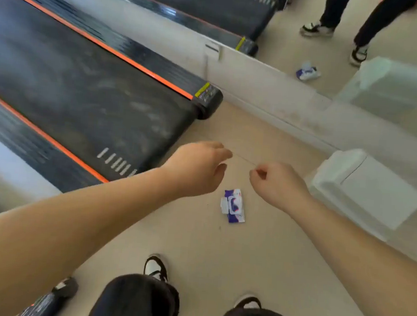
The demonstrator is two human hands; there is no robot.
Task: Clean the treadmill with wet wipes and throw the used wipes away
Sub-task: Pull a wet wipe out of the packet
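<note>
Motion blur softens everything, and the left hand's [199,169] fingertips are turned away. They hang loosely curled, holding nothing that shows. The right hand [277,185] is curled in, thumb tip against forefinger, with nothing visible between them. On the floor [220,253], below and between both sets of fingers, lies the wet wipes pack [233,206] — face up, its long axis running away from the person. The treadmill [82,93] stretches beyond the left fingers, cut off by the frame.

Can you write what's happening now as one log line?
left hand: loose, empty | right hand: curled, nothing seen | wipes pack: on floor | treadmill: no hand on it
</note>
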